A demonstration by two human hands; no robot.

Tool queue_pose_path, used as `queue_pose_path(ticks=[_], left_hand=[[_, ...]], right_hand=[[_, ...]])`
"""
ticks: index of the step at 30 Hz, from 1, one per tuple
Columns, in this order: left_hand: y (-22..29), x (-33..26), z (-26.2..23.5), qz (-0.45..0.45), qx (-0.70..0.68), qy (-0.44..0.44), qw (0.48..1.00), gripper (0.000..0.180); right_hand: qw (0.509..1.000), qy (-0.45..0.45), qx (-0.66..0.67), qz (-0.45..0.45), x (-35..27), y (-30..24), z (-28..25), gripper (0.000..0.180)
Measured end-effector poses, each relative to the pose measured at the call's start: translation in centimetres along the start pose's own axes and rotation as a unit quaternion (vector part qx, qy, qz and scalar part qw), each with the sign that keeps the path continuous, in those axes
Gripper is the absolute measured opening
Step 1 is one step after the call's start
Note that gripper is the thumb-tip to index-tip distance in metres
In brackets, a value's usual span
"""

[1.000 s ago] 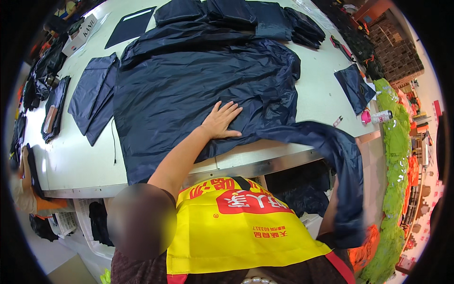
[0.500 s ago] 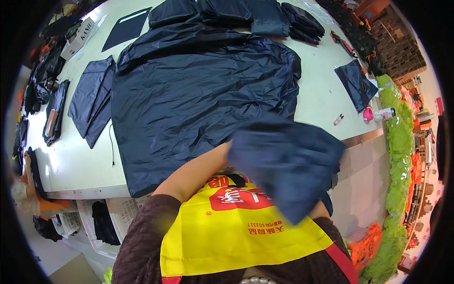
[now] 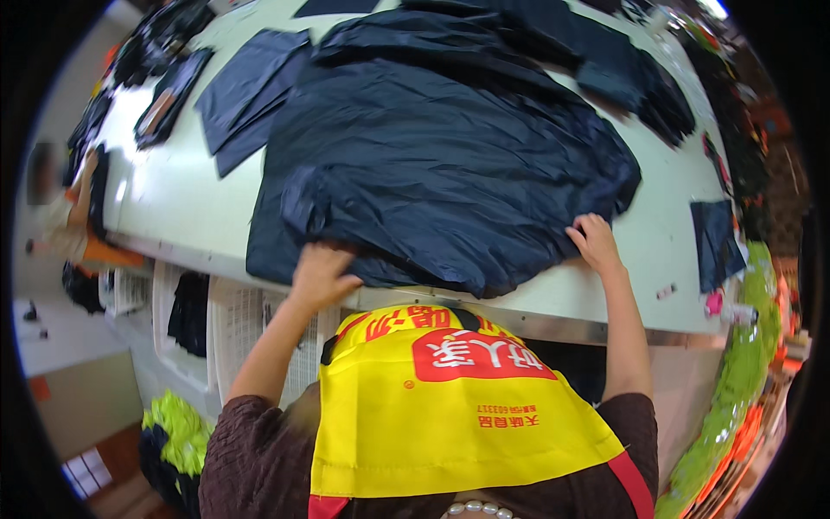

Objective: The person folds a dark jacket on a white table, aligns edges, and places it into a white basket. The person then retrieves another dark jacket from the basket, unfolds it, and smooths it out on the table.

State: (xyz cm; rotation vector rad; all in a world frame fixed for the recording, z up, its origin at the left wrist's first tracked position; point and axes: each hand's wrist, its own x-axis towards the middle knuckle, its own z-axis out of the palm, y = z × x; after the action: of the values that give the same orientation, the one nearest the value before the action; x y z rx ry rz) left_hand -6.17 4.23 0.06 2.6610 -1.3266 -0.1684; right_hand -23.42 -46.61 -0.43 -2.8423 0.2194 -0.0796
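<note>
A large dark navy garment (image 3: pixel 441 164) lies spread on a pale worktable (image 3: pixel 181 208), with a folded part laid across its near side. My left hand (image 3: pixel 320 272) presses the garment's near left edge at the table's front rim. My right hand (image 3: pixel 592 242) rests on the garment's near right edge, fingers bent over the cloth. I wear a yellow apron (image 3: pixel 450 406) with red print.
Flat navy fabric pieces (image 3: pixel 246 95) lie at the left of the table, more dark folded cloth (image 3: pixel 640 78) at the far right, and a small navy piece (image 3: pixel 713 242) near the right edge. White wire baskets (image 3: pixel 225 320) stand under the table. Green material (image 3: pixel 735 389) lies at the right.
The hanging part of the garment has been swung up from the table's right front edge and laid over the garment. Both hands now rest on its near edge.
</note>
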Motion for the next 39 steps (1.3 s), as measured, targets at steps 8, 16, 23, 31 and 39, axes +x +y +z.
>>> queue_pose_path(ticks=[8,16,23,31,39], left_hand=[[-10.4,-0.1,-3.3,-0.454,-0.201,0.291,0.818,0.046],[-13.9,4.6,-8.0,-0.338,-0.620,0.228,0.670,0.023],[-16.6,-6.6,-3.9,-0.397,-0.358,0.040,0.844,0.025],[-11.9,-3.2,-7.4,-0.403,-0.417,0.089,0.809,0.054],[-11.3,-0.2,-8.6,-0.322,-0.631,0.203,0.676,0.025]], right_hand=[[0.996,0.001,0.050,-0.068,-0.9,-2.3,1.9,0.018],[0.974,-0.064,0.213,0.051,-0.3,-1.6,1.7,0.019],[0.966,-0.049,0.231,0.106,1.5,0.9,2.0,0.019],[0.991,0.121,0.018,-0.059,1.2,-11.1,2.5,0.040],[0.985,-0.145,-0.082,-0.050,-1.9,-18.5,7.1,0.102]])
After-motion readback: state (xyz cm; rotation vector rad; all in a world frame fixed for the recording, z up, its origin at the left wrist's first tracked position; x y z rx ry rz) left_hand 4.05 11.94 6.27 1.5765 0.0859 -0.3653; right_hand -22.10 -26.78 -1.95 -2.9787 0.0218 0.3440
